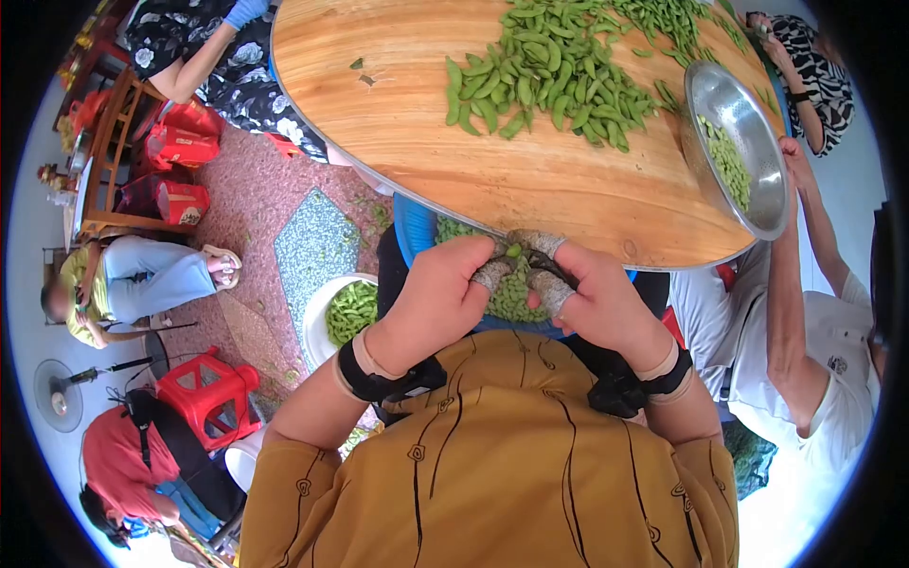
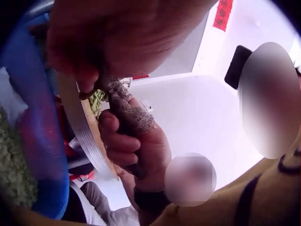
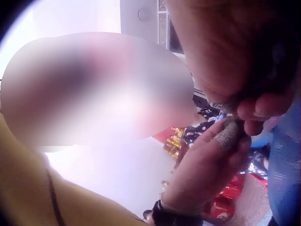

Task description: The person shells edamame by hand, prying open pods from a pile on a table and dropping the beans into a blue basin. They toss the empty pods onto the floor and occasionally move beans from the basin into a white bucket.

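Observation:
Above a blue basin (image 1: 413, 227) of shelled green beans (image 1: 514, 295), both hands meet at the fingertips around a small green edamame pod (image 1: 514, 251). My left hand (image 1: 437, 295) pinches it from the left, with greyish wrapping on the thumb. From the other side my right hand (image 1: 614, 295) pinches it too, its thumb and forefinger wrapped in the same speckled material. The left wrist view shows the right hand (image 2: 149, 146) with curled fingers facing the left. In the right wrist view the left hand (image 3: 200, 172) meets the right, and the pod is hidden.
A wooden table (image 1: 379, 104) lies just beyond the hands, with a heap of edamame pods (image 1: 554, 76). A metal colander (image 1: 765, 142) with shelled beans tilts at its right edge, near another person's hand (image 1: 797, 161). A white bucket (image 1: 317, 327) of pods stands at left.

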`<action>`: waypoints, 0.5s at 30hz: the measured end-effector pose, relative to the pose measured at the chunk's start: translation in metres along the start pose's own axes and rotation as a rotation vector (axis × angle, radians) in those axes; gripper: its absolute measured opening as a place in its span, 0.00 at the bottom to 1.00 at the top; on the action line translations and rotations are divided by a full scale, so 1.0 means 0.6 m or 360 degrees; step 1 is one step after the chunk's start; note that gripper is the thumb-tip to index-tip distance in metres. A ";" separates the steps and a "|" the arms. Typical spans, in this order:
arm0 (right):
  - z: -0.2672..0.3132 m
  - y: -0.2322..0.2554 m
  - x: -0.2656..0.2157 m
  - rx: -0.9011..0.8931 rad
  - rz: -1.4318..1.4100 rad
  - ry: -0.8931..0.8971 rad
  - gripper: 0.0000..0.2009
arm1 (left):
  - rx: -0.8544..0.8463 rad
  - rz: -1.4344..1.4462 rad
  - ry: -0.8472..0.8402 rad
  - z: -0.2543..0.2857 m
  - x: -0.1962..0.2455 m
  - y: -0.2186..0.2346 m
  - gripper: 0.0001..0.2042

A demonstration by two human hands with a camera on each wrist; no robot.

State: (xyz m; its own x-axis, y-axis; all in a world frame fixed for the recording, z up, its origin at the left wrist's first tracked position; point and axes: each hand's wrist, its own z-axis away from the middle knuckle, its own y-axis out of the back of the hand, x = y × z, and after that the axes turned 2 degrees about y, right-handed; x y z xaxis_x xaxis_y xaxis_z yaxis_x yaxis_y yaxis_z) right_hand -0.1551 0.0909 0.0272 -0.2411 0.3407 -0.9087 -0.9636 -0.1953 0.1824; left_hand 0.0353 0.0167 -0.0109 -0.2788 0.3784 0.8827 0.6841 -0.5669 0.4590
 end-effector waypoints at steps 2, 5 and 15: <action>0.002 0.001 0.005 -0.0018 -0.0154 -0.0021 0.21 | -0.0024 -0.0138 -0.0065 -0.003 0.000 0.001 0.09; 0.007 0.002 0.004 -0.0032 -0.0347 -0.0048 0.22 | -0.0062 -0.0076 -0.0058 -0.007 0.008 0.004 0.10; 0.006 0.007 0.012 -0.0082 -0.0541 -0.0054 0.18 | -0.0190 0.0333 0.0094 -0.008 0.015 0.001 0.06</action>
State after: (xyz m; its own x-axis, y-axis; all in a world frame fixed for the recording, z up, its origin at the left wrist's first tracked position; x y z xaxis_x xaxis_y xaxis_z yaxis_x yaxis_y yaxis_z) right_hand -0.1614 0.0961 0.0226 0.0881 0.4243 -0.9012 -0.9826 -0.1117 -0.1486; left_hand 0.0299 0.0160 -0.0022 -0.1811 0.2022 0.9625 0.6475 -0.7121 0.2714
